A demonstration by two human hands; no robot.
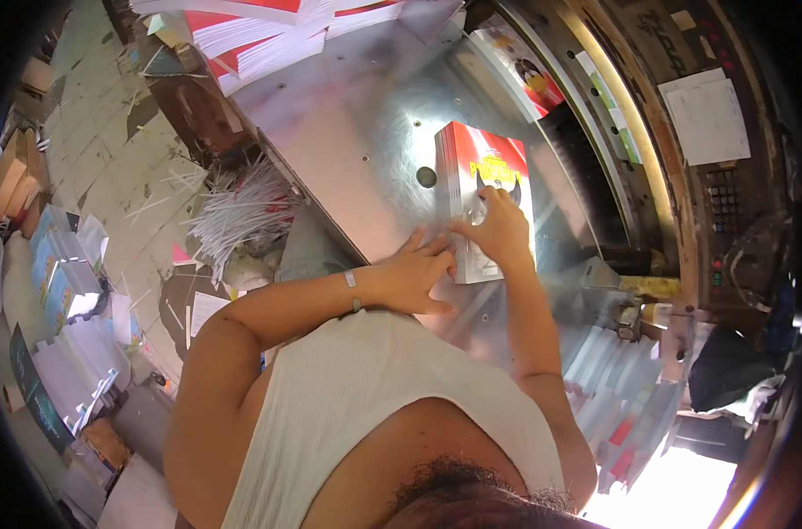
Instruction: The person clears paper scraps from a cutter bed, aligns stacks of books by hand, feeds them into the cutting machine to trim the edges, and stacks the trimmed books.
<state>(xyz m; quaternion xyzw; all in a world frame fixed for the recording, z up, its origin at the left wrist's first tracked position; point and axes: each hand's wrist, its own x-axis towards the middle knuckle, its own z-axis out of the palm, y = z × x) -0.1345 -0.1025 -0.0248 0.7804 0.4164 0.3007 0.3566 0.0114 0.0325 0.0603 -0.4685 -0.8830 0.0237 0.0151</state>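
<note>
A stack of thin booklets (499, 157) with red and white covers lies on the metal table of a machine. On its top cover rests my right hand (501, 231), thumb stretched out to the left edge and fingers bent over the cover. My left hand (418, 271) is beside the stack's lower left side, fingers spread and thumb apart. Its fingertips are close to the booklets' edge; whether they touch it I cannot tell. A metal band circles my left wrist.
Larger piles of red and white printed sheets (260, 35) lie at the table's far left. Paper strips (242, 212) heap on the floor left of the metal table (330, 132). Another printed cover (529, 75) lies near the machine's bar. A keypad panel (723, 201) is at right.
</note>
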